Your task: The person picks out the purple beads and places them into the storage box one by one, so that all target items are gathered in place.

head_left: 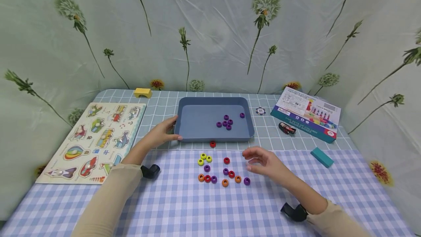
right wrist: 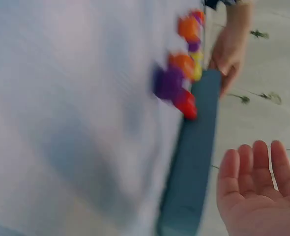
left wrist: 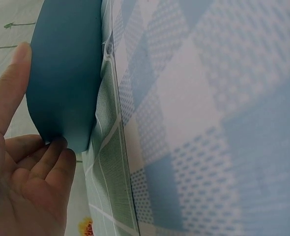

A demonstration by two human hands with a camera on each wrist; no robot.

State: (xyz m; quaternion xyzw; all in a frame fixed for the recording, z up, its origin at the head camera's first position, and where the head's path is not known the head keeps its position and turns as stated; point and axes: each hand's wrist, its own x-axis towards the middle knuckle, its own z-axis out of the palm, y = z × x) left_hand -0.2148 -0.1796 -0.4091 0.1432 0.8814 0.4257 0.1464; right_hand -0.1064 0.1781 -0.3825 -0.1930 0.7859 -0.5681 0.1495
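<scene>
My left hand (head_left: 162,132) holds the blue-grey tray (head_left: 213,139) by its left front corner. In the left wrist view, its thumb (left wrist: 21,55) lies at the tray's rim and its curled fingers touch the wall. Several purple beads (head_left: 225,123) lie inside the tray, toward its right. My right hand (head_left: 264,162), fingers loosely bent and holding nothing, is over the cloth just right of the loose beads. Those are yellow beads (head_left: 203,156), red beads (head_left: 231,174), orange beads (head_left: 225,183) and purple beads (head_left: 247,181). One red bead (head_left: 212,144) lies against the tray's front wall.
A wooden picture puzzle board (head_left: 95,138) lies at the left, with a yellow block (head_left: 143,93) behind it. Right of the tray are a poker chip (head_left: 260,111), a small toy car (head_left: 287,128), a printed box (head_left: 306,114) and a teal block (head_left: 322,157).
</scene>
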